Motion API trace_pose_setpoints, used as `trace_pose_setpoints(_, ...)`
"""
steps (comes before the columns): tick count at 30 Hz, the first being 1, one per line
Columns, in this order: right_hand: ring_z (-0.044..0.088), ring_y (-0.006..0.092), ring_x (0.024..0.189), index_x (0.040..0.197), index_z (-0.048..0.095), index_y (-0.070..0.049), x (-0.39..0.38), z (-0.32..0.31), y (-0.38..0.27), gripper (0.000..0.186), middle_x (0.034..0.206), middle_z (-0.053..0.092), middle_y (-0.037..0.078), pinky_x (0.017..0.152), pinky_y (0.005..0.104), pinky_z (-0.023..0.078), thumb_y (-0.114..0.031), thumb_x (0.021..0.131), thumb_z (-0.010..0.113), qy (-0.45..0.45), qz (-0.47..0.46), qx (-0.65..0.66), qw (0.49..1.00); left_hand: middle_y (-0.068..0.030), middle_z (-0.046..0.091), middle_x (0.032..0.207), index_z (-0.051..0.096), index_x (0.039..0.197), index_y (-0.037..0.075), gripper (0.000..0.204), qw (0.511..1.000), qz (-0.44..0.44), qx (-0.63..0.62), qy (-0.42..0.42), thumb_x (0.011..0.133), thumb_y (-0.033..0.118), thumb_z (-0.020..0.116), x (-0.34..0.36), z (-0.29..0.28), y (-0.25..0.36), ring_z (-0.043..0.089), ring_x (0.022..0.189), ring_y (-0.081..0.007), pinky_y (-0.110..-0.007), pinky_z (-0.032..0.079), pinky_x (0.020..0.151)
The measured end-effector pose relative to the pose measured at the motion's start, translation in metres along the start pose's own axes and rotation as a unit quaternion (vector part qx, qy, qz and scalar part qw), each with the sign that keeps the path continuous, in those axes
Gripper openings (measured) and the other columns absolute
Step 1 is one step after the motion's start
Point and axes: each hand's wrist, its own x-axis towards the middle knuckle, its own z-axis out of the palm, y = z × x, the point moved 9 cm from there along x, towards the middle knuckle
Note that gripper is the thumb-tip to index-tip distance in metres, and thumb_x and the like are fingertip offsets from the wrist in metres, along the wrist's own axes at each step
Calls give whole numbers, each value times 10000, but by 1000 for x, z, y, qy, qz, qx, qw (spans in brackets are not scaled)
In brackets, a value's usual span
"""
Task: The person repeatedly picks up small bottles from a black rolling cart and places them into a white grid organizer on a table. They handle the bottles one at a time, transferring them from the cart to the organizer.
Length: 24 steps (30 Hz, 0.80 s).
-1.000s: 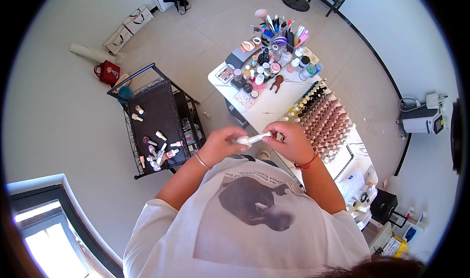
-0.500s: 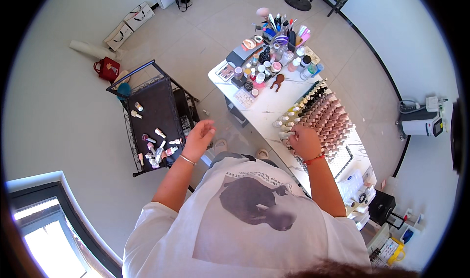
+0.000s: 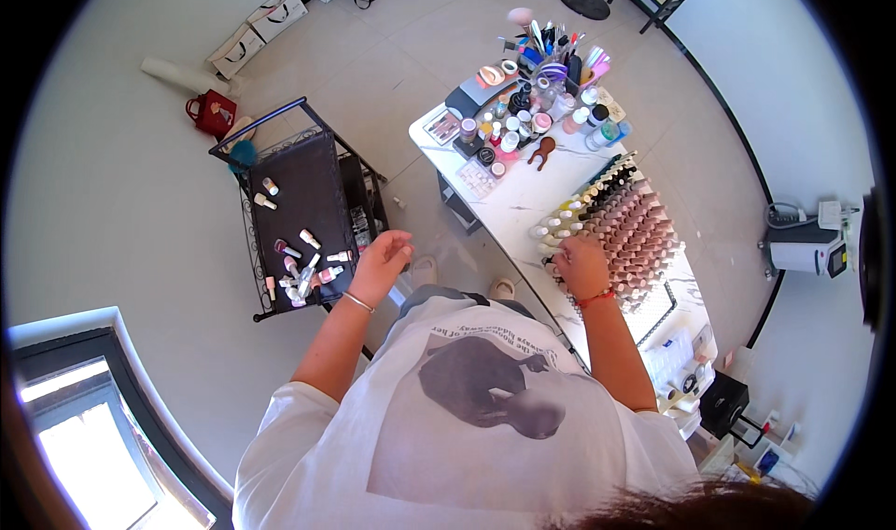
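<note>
My right hand [image 3: 584, 267] is at the near left side of a dense block of nail polish bottles [image 3: 635, 227], its fingers bent down and closed among the caps. Whatever lies between the fingertips is hidden. Pale-capped bottles [image 3: 551, 227] stand just beyond that hand, with yellowish and black ones farther back and pinkish-brown ones to the right. Over the floor between cart and table hangs my left hand [image 3: 383, 261], fingers loosely bent and nothing visible in it. Nearest to it is the dark cart [image 3: 297, 180], where several loose polish bottles [image 3: 308, 273] lie in a heap.
The white marbled table [image 3: 523, 189] carries jars, a brown clip [image 3: 541, 153] and a holder of brushes [image 3: 555, 59] at its far end. A white tray [image 3: 656, 315] lies nearer on the right. My slippers [image 3: 502, 288] show below; a white machine [image 3: 807, 250] stands by the right wall.
The view has shifted slightly, so table and cart sit a little farther right. The pale bottle seen at my right fingertips before no longer shows there. My left hand has hardly moved.
</note>
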Motion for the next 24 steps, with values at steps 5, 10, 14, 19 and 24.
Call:
trace_pose_setpoints(5, 635, 350, 811, 791, 674, -42, 1, -1, -3, 94, 819, 664, 139, 733, 455, 518, -92, 732, 727, -1, -4, -2, 1000, -48, 652, 1044, 589, 1186, 21, 231, 1000, -16, 10, 9, 954, 30, 592, -5, -3, 0, 624, 968, -114, -255, 507, 839)
trace_pose_setpoints(10, 629, 354, 802, 783, 677, -41, 1, 4, 3, 103, 804, 649, 140, 731, 459, 518, -98, 722, 738, 17, -5, 4, 1000, -42, 663, 1029, 599, 1172, 22, 218, 1000, -11, 17, 10, 955, 38, 598, -4, -5, -5, 615, 929, -102, -247, 503, 820)
trace_pose_setpoints(14, 627, 358, 792, 777, 677, -40, 2, 3, 1, 105, 797, 639, 143, 731, 461, 519, -99, 718, 742, 17, -4, 7, 1000, -40, 665, 1024, 603, 1170, 22, 213, 1000, -5, 9, 6, 959, 50, 600, -3, -6, -11, 610, 910, -98, -246, 502, 811)
trace_pose_setpoints(19, 627, 358, 794, 781, 680, -41, 2, 4, 1, 110, 803, 640, 147, 733, 463, 518, -101, 716, 746, 27, -13, 1, 1000, -38, 664, 1024, 603, 1172, 25, 208, 1000, -6, 13, 1, 968, 70, 595, -1, -6, -10, 606, 893, -95, -246, 501, 812)
trace_pose_setpoints(24, 626, 356, 795, 784, 678, -41, 4, 6, 2, 122, 806, 640, 147, 741, 460, 515, -106, 712, 752, 26, -18, -9, 999, -37, 664, 1024, 603, 1172, 24, 207, 1000, -12, 17, -1, 973, 80, 593, 0, -6, -8, 605, 894, -96, -249, 498, 817)
